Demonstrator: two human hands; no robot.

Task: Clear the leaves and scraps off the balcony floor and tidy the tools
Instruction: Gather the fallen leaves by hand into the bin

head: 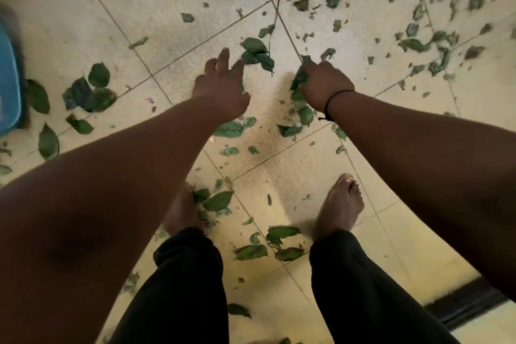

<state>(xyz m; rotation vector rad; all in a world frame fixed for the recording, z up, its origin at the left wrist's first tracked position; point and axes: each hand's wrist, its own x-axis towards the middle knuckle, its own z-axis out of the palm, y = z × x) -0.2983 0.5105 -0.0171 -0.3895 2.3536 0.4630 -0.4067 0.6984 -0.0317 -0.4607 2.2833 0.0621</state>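
Green leaves and small scraps lie scattered over the pale tiled balcony floor (195, 3). My left hand (223, 86) reaches down with its fingers spread, fingertips close to a leafy twig (258, 53) on the tiles. My right hand (324, 84), with a black band at the wrist, grips a bunch of green leaves (300, 78) just above the floor. More loose leaves (301, 117) lie directly under that hand. A cluster of bigger leaves (89, 92) sits to the left.
A blue plastic container (9, 78) stands at the left edge. My bare feet (340, 204) stand on the tiles among leaves. A dark door track (469, 304) runs along the lower right. Dense scraps (435, 42) cover the far right tiles.
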